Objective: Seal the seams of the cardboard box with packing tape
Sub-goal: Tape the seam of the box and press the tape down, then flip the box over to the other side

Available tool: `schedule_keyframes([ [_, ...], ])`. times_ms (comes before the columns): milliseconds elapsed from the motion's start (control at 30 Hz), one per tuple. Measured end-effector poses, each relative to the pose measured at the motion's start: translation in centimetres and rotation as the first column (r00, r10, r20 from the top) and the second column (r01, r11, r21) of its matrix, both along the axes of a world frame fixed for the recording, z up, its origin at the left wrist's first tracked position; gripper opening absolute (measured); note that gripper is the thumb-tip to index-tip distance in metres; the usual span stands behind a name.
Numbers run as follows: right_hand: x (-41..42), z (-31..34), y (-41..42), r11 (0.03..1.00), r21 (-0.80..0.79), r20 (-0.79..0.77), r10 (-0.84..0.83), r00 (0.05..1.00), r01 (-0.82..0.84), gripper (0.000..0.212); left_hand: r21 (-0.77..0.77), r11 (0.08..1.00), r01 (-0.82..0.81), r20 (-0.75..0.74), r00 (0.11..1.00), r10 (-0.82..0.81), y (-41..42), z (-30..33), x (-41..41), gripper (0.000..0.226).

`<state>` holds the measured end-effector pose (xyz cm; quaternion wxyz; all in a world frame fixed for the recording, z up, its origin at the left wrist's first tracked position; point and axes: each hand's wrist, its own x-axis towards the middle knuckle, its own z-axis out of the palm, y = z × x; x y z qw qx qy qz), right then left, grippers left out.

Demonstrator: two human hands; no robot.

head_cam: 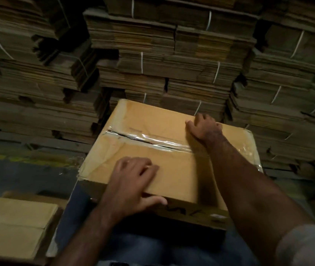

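Cardboard box (164,160) is positioned centrally, closed, top face up, close in front of the person. The left hand (133,181) is laid flat on the near flap, fingers spread, thumb hooked over the near edge. The centre seam is covered by clear packing tape (152,139). The right hand (203,129) is pressed flat, fingers splayed, at the tape's right end. Bundled flat cardboard stacks (152,60) are recorded beyond.

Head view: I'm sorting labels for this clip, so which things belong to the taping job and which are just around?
Job: box; clear tape on its seam; left hand; right hand.
Around: bundled cardboard stacks; second box.
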<state>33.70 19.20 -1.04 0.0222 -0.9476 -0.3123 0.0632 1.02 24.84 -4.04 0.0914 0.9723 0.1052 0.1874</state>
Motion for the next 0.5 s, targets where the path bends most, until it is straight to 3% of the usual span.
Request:
schedule_keyframes([
  [167, 2.4, 0.3, -3.5, 0.998, 0.054, -0.03, 0.01, 0.999, -0.009, 0.064, 0.157, 0.988, 0.013, -0.016, 1.0, -0.01, -0.4, -0.8, 1.3, 0.066],
  [267, 3.1, 0.7, -5.1, 0.997, 0.075, -0.057, 0.016, 0.998, -0.012, 0.062, 0.084, 0.978, -0.19, 0.044, 0.981, 0.187, 1.4, -0.8, 1.2, 0.071],
  [333, 3.6, 0.8, -6.4, 0.998, 0.07, -0.076, 0.012, 0.997, -0.007, 0.063, -0.062, 0.92, -0.386, 0.041, 0.92, 0.389, 1.8, -0.8, 1.2, 0.075],
  [400, 3.8, 0.9, -7.6, 0.997, 0.072, -0.106, -0.002, 0.994, 0.009, 0.064, -0.333, 0.795, -0.507, 0.006, 0.842, 0.539, -0.3, -0.3, 1.9, 0.071],
  [433, 3.9, 1.0, -8.1, 0.997, 0.08, -0.123, -0.003, 0.992, 0.013, 0.065, -0.503, 0.685, -0.526, -0.043, 0.808, 0.588, -2.1, -0.2, 2.5, 0.068],
  [500, 3.7, 1.6, -9.2, 0.99, 0.139, -0.19, -0.009, 0.982, 0.036, 0.064, -0.796, 0.374, -0.476, -0.158, 0.759, 0.632, -5.4, 0.1, 4.4, 0.078],
])
